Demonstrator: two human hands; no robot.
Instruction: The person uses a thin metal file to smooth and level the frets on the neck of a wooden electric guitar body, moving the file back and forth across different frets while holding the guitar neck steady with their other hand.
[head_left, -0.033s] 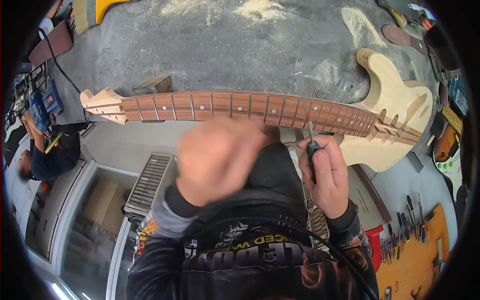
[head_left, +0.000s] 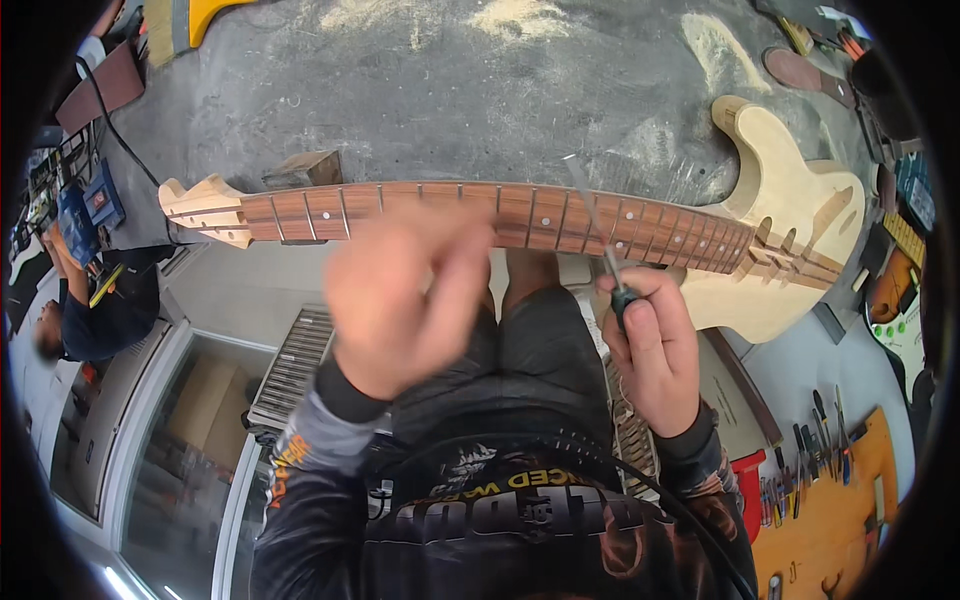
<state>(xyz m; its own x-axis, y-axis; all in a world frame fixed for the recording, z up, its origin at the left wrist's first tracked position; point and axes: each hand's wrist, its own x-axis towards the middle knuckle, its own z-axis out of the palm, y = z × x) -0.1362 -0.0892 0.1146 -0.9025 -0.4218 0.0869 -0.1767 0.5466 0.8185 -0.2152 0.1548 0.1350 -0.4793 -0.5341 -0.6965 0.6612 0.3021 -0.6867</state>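
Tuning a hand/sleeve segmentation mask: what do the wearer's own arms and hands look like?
Left hand and right hand: no gloves; left is motion-blurred. Long sleeves with plain black cuffs. Left sleeve: mostly black, grey patch near the cuff, orange lettering. Right sleeve: dark, with a grey and reddish-brown print.

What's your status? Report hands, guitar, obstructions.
Left hand blurred, hiding part of fretboard. Right hand gripping dark-handled tool, shaft crossing fretboard in view. Guitar unstrung, body rightward.
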